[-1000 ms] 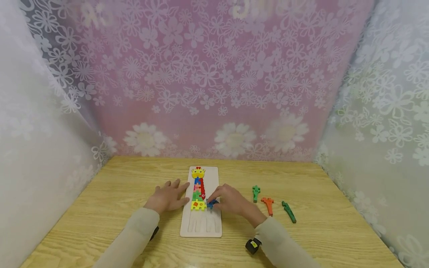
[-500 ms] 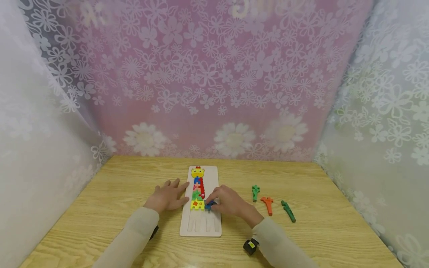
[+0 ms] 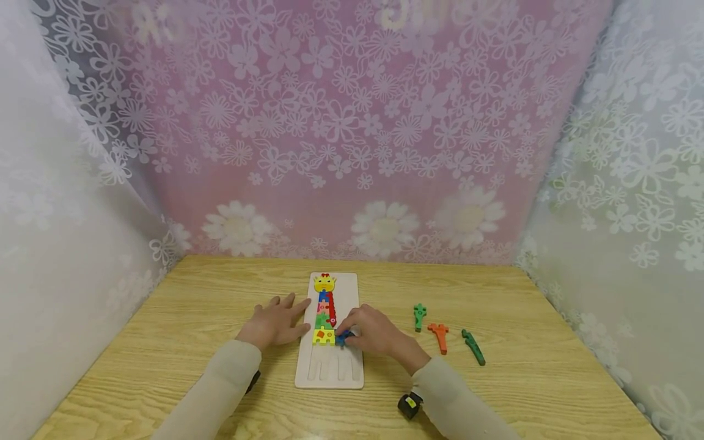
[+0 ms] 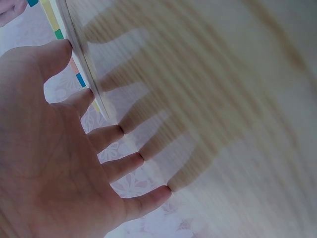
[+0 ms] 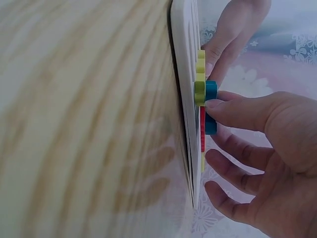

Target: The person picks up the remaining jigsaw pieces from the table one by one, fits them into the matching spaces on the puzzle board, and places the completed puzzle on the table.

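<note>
A pale wooden puzzle board [image 3: 348,288] lies on the table with a giraffe puzzle partly laid in it. From top to bottom I see a yellow head [image 3: 325,283], blue, pink and green neck pieces, a red strip [image 3: 332,310] and a yellow piece [image 3: 324,337]. My right hand [image 3: 378,333] pinches a blue puzzle piece [image 5: 211,88] between thumb and finger, at the right side of the yellow piece. In the right wrist view the blue piece stands higher than the yellow one. My left hand [image 3: 273,322] has its fingers spread, its thumb and index fingertip at the board's left edge.
Right of the board lie a green puzzle piece [image 3: 420,317], an orange piece [image 3: 439,337] and a curved dark green piece [image 3: 473,347]. Leg-shaped grooves [image 3: 345,368] mark the board's lower part. A flowered curtain [image 3: 352,153] hangs behind the wooden table [image 3: 181,318].
My right hand has shifted slightly left with the blue puzzle piece, bringing it up against the yellow piece. The left hand stays at the board's edge.
</note>
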The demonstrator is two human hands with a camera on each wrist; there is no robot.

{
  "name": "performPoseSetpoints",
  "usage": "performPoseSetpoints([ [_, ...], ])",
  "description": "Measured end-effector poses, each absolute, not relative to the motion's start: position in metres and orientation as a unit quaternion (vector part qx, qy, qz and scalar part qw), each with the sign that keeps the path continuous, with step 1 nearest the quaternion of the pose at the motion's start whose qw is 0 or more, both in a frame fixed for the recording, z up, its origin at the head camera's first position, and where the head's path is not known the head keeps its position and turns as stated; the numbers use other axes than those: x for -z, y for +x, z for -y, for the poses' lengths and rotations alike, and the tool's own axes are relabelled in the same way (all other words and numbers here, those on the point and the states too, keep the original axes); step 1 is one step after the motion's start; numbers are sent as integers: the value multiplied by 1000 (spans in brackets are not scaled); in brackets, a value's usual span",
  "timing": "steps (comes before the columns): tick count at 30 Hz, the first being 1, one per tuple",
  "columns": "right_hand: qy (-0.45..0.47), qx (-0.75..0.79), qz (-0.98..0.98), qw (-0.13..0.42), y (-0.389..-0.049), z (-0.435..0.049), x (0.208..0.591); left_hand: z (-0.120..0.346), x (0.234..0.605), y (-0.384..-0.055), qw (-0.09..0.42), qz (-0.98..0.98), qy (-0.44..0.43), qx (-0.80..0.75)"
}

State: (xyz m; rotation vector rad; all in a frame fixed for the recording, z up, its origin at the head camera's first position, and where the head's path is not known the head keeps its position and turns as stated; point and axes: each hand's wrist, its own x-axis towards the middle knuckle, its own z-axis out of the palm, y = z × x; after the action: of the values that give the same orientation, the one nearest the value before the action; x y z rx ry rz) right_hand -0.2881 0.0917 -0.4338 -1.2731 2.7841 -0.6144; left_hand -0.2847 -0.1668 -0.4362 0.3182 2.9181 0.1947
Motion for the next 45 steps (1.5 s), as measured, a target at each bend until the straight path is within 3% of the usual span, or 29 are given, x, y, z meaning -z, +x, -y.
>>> performPoseSetpoints([
  [45, -388, 160, -908, 11, -294, -89, 438, 169, 439, -286, 100, -986, 107, -73],
])
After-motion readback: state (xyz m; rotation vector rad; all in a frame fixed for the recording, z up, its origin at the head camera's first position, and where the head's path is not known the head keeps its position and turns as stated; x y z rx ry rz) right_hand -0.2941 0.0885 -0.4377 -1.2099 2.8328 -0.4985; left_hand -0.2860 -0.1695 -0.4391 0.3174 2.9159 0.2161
